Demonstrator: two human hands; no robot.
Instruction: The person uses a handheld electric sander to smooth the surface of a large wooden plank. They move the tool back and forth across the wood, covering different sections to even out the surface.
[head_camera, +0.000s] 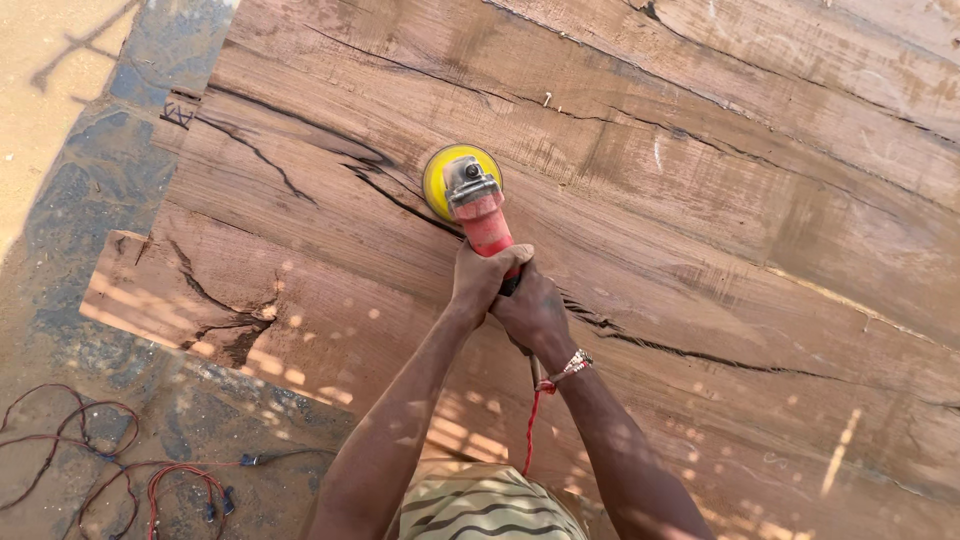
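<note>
A red angle grinder (484, 222) with a yellow sanding disc (437, 176) rests on a big cracked wooden slab (700, 200). My left hand (483, 276) grips the red body just behind the grey head. Right behind it, my right hand (535, 313) holds the rear of the tool. A beaded bracelet circles my right wrist. The disc sits on a dark crack that runs across the board. A red cord (531, 430) hangs down from the tool between my forearms.
Red and dark wires (120, 475) lie tangled on the dusty ground at the lower left. The slab's rough left end (130, 290) overhangs the ground. Long splits run across the wood to the right.
</note>
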